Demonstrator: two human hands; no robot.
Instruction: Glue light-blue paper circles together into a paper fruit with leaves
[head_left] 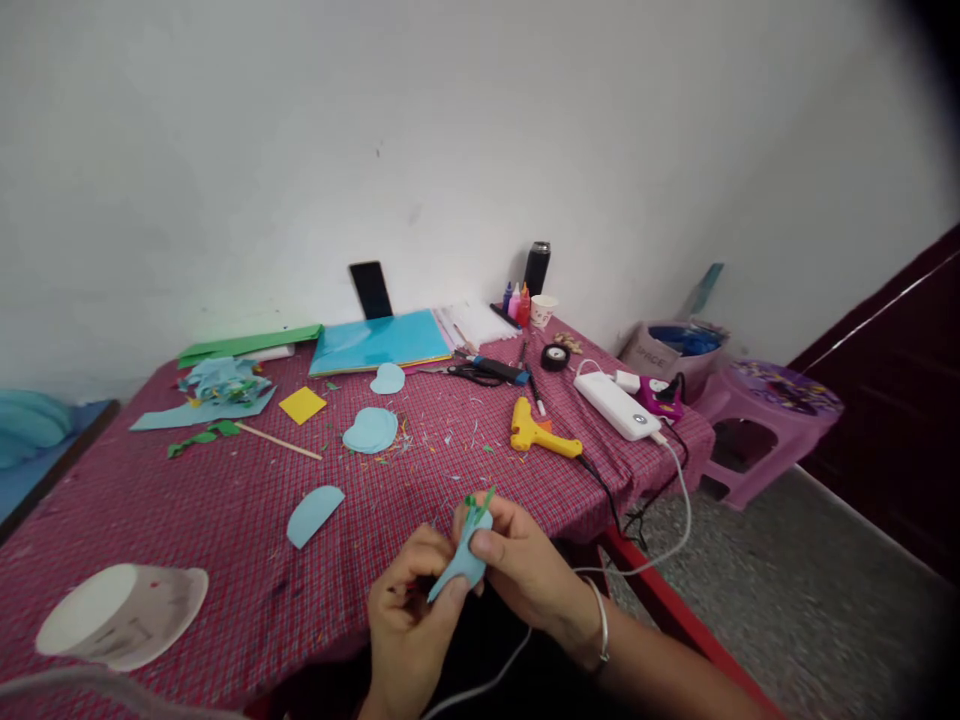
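Between my two hands, over the table's front edge, is a small blue paper flower (471, 562) with thin green strips poking out of its far end. My left hand (416, 600) pinches its near end between thumb and fingers. On the other side, my right hand (525, 565) has its thumb pressed on the upper part of the rolled paper; its fingertips are partly hidden behind it. A folded blue paper piece (315, 515) lies left of my hands. Further back are stacked blue paper petals (370, 430) and a smaller blue petal (388, 379).
Right of centre lies a yellow glue gun (541, 432), its cord running off the table edge. A white power bank (616, 405), scissors (480, 374) and black tape (555, 357) lie behind. A paper cup (142, 615) rests on its side front left. A pink stool (750, 430) stands right.
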